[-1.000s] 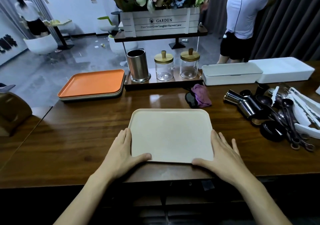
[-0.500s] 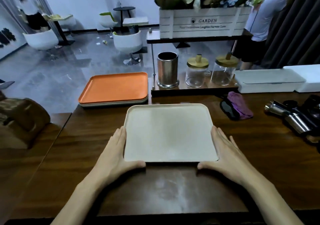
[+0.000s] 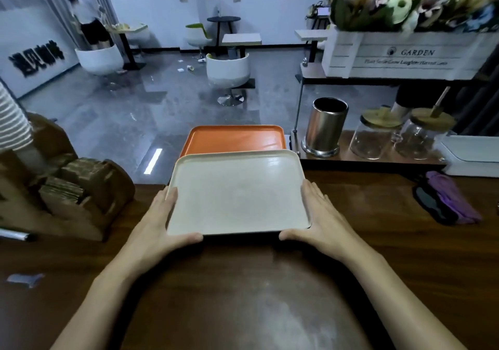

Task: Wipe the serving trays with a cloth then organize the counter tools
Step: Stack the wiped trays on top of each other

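Observation:
A cream serving tray (image 3: 237, 193) is held over the wooden counter (image 3: 243, 295), its far edge overlapping the orange tray (image 3: 235, 137) behind it. My left hand (image 3: 159, 222) grips the cream tray's near left corner and side. My right hand (image 3: 321, 220) grips its near right corner and side. Both thumbs hook the near edge. A purple cloth (image 3: 453, 195) lies crumpled on a dark cloth at the right of the counter.
A steel canister (image 3: 325, 127) and two lidded glass jars (image 3: 375, 137) stand on a low shelf at the back right, under a white flower box (image 3: 405, 55). A white container (image 3: 472, 155) sits far right. A brown cardboard holder (image 3: 73, 190) stands left. People stand beyond.
Both hands have carried the cream tray away from me and to the left, up to the orange tray, whose near part it now covers. The view has turned left, so the tools are out of sight.

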`<move>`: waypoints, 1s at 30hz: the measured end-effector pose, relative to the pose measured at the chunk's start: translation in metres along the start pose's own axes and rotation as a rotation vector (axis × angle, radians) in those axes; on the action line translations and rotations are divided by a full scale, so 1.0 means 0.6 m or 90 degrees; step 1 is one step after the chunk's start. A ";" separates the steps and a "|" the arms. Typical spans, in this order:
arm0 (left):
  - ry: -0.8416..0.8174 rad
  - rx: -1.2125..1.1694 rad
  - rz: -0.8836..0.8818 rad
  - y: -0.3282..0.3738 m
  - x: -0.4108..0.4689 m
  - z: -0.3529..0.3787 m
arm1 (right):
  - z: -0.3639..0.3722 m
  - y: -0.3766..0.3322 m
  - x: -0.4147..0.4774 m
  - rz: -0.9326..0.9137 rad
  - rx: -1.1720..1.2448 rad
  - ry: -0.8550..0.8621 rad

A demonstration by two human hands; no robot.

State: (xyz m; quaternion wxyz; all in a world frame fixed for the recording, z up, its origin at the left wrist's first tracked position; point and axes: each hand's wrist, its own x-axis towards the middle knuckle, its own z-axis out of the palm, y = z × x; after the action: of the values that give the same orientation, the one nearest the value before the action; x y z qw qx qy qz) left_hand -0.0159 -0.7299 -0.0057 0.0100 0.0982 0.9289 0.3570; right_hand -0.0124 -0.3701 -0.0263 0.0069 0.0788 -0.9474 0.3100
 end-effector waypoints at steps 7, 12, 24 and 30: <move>0.005 -0.037 -0.023 -0.047 0.083 -0.042 | -0.003 -0.047 0.083 -0.013 0.034 0.035; -0.001 -0.073 -0.019 -0.054 0.158 -0.047 | -0.023 -0.051 0.147 -0.017 0.068 0.041; -0.030 -0.093 -0.059 -0.054 0.276 -0.019 | -0.043 -0.010 0.255 0.059 0.058 0.009; -0.048 -0.101 -0.066 -0.075 0.295 -0.011 | -0.040 -0.010 0.267 0.099 -0.006 -0.004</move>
State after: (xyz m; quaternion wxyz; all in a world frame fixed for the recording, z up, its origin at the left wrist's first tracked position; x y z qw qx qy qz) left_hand -0.1977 -0.7336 -0.0217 0.0710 0.0625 0.9007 0.4241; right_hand -0.1702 -0.3843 0.0065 -0.0194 0.0060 -0.9521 0.3052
